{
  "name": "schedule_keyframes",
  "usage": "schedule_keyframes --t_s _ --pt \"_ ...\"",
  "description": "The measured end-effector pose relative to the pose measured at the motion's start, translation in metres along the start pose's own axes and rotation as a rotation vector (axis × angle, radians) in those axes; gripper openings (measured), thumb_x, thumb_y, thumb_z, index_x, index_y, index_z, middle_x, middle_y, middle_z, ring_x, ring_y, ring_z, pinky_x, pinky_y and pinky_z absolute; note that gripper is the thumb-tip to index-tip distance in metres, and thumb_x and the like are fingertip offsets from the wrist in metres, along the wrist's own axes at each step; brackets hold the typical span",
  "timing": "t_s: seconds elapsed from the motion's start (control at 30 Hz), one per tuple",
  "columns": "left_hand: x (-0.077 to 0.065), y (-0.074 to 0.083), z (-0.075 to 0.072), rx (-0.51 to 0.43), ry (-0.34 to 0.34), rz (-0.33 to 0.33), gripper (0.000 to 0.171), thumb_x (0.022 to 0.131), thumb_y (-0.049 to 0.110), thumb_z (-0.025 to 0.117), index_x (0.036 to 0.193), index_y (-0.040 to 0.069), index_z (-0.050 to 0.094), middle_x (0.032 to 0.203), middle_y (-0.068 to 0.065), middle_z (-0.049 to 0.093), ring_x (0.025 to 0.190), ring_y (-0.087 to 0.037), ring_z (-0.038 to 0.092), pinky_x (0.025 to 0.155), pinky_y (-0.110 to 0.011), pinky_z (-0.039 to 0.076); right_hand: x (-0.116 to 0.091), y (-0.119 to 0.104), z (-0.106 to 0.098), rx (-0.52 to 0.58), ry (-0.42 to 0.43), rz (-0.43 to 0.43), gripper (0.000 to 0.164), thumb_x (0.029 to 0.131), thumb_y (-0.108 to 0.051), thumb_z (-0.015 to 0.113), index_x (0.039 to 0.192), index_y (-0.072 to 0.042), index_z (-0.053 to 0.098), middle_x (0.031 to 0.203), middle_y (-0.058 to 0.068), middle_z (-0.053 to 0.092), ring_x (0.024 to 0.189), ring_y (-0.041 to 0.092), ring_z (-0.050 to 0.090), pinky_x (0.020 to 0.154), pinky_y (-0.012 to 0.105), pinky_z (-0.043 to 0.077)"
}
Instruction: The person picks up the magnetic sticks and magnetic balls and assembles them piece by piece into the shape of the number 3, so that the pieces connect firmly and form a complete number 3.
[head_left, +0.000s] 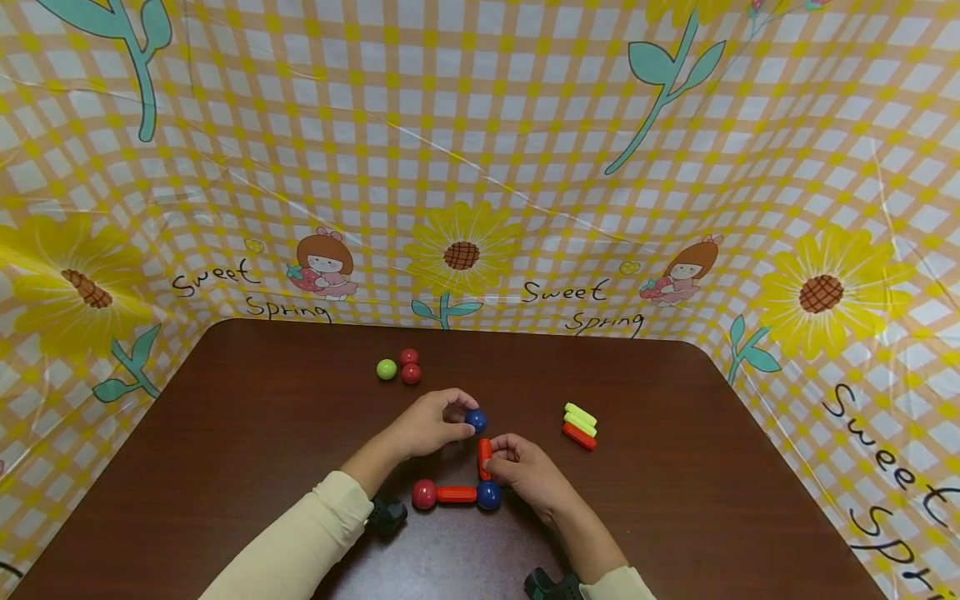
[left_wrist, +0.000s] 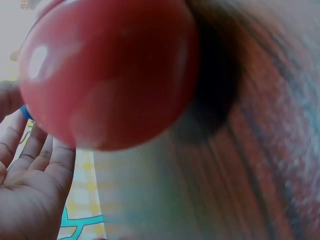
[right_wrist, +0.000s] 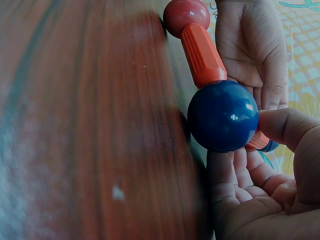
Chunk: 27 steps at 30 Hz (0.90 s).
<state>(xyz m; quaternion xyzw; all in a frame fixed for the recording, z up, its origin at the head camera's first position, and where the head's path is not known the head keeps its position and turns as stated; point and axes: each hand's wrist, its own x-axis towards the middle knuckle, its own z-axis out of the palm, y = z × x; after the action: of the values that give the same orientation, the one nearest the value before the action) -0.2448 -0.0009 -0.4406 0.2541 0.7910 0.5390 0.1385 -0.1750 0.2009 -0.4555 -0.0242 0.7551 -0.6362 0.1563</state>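
1. Watching clearance matters nearest the body: the black wrist device (head_left: 387, 517) sits just beside the near red ball (head_left: 424, 494), and a low sweep of the left arm could knock it askew.
2. From that ball, a fluted red rod (head_left: 457, 494) runs right to the near blue ball (head_left: 489, 496), making a row of 3 pieces on the dark wood-grain table (head_left: 262, 417).
3. The right hand (head_left: 525, 475) has thumb and fingers clamped on the 2nd red rod (head_left: 485, 454), which reaches away from the near blue ball at roughly a right angle. A light, steady pinch there should stop the corner twisting.
4. The left hand (head_left: 433, 425) pinches the far blue ball (head_left: 476, 420) just past that rod's far end; I cannot tell whether they touch. Guiding the ball in along the rod's line, fingertips clear of the meeting faces, seems best.
5. Off to the right, 2 yellow-green rods (head_left: 581, 415) and 1 spare red rod (head_left: 579, 437) lie side by side, out of the way.
6. Farther back sit 1 lime-green ball (head_left: 386, 369) and 2 red balls (head_left: 411, 374); the left hand lies between them and the row.
7. Behind everything rises a sunflower-print gingham cloth (head_left: 465, 158), obstructing nothing.
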Motion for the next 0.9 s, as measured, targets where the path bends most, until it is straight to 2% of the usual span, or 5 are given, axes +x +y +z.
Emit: schedule_keyframes --t_s 0.5,0.9 --pt "-0.0015 -0.0024 0.0072 -0.036 -0.014 -0.016 0.025 0.09 0.006 0.071 0.113 0.004 0.063 0.098 -0.004 0.067 0.092 -0.017 0.064 0.073 -0.028 0.052 -0.0004 -0.001 -0.0001 0.003 -0.007 -0.003 0.03 0.093 -0.008 0.062 0.117 0.008 0.053 0.091 0.007 0.061 0.081 0.017 0.058 0.074 0.03 0.049" --pt "-0.0018 0.0 0.0098 -0.009 -0.01 -0.037 0.024 0.091 0.007 0.07 0.115 0.008 0.064 0.099 -0.002 0.068 0.094 -0.015 0.064 0.075 -0.028 0.051 0.0004 -0.0018 0.0021 -0.01 0.005 -0.021 0.027 0.091 -0.007 0.065 0.111 0.008 0.055 0.086 0.005 0.062 0.078 0.017 0.058 0.071 0.029 0.049"
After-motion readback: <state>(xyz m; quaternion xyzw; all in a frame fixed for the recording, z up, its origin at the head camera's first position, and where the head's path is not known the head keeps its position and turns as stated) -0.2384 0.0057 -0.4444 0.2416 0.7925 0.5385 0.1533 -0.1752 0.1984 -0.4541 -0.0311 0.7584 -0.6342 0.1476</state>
